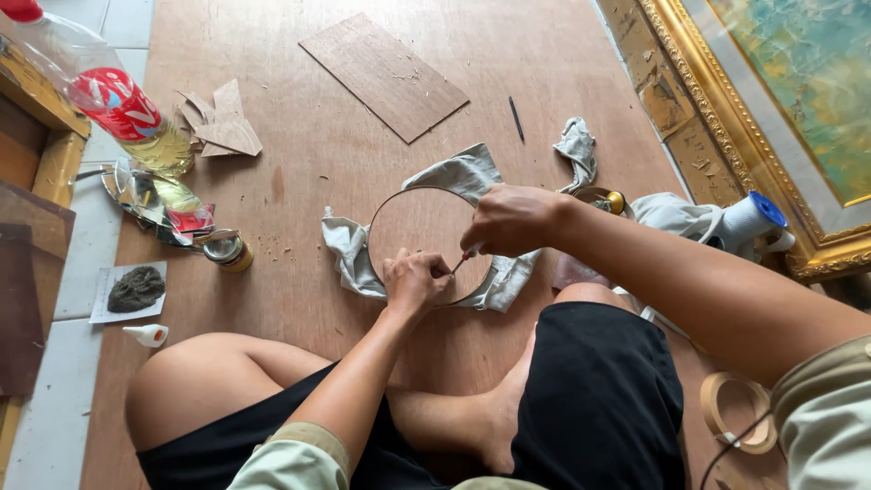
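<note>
Head view: a person sits cross-legged on a brown plywood floor sheet laid over pale tiles. A round wooden disc lies on a crumpled grey cloth just ahead of the knees. The left hand presses on the disc's near edge, fingers curled together into a loose fist. The right hand has its fingers clamped on a small red-handled tool, whose tip meets the disc beside the left hand. A rectangular veneer sheet and torn wood scraps lie farther off on the plywood. At the left edge are a plastic bottle of yellowish liquid, a small tin and a white glue nozzle. A gilt picture frame leans at the right; a roll of tape sits by the right knee.
</note>
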